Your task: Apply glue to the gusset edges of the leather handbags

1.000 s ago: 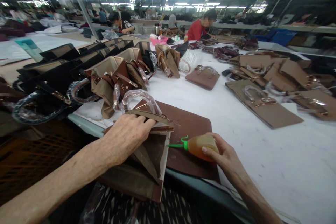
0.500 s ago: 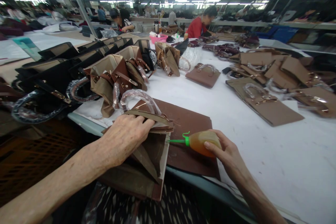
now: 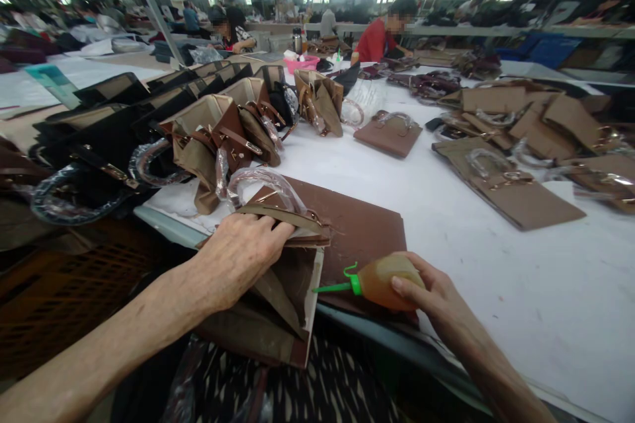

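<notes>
My left hand (image 3: 248, 251) grips the upper part of a brown and olive bag (image 3: 278, 327), its fingertips hidden under a flap. The bag hangs over the table's front edge, its plastic-wrapped handle (image 3: 265, 178) lying above my fingers. In my right hand (image 3: 426, 287) is a glue bottle (image 3: 389, 281) with amber liquid and a green nozzle. The nozzle points left, its tip at the pale edge strip (image 3: 313, 291) of the bag; whether they touch is unclear. A flat brown panel (image 3: 367, 225) lies beneath and behind the bottle.
Open black bags (image 3: 99, 139) and brown bags (image 3: 213, 125) stand at the left. A flat brown bag (image 3: 389, 133) lies farther back, with a taupe bag (image 3: 516, 188) and piled bags at the right. A person in red (image 3: 374, 39) is across the white table (image 3: 520, 291).
The nozzle tip has moved down along the bag's pale edge, with my right hand and bottle slightly lower and to the right. My left hand keeps its hold.
</notes>
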The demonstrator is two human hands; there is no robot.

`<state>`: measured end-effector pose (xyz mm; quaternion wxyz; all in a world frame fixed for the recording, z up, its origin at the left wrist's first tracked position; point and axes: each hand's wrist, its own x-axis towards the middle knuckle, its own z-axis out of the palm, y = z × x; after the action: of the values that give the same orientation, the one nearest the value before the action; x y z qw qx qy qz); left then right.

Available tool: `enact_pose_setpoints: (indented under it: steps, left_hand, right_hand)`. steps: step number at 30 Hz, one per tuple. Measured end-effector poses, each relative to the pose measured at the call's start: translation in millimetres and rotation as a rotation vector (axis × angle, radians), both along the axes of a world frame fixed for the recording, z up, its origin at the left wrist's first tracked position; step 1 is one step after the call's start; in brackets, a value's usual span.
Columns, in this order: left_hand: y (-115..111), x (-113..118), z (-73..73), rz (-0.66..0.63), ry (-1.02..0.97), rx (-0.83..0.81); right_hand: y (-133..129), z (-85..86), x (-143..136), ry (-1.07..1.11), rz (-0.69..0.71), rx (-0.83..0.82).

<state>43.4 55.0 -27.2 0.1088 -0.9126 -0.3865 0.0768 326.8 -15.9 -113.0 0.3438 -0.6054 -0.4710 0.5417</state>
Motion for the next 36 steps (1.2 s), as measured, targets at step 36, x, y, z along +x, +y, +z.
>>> enact_pose_setpoints:
  steps: [36]
  left_hand:
    - [0,5,5.6,0.008,0.064,0.009]
  right_hand:
    - [-47,11.9,-12,0.141,-0.036,-0.122]
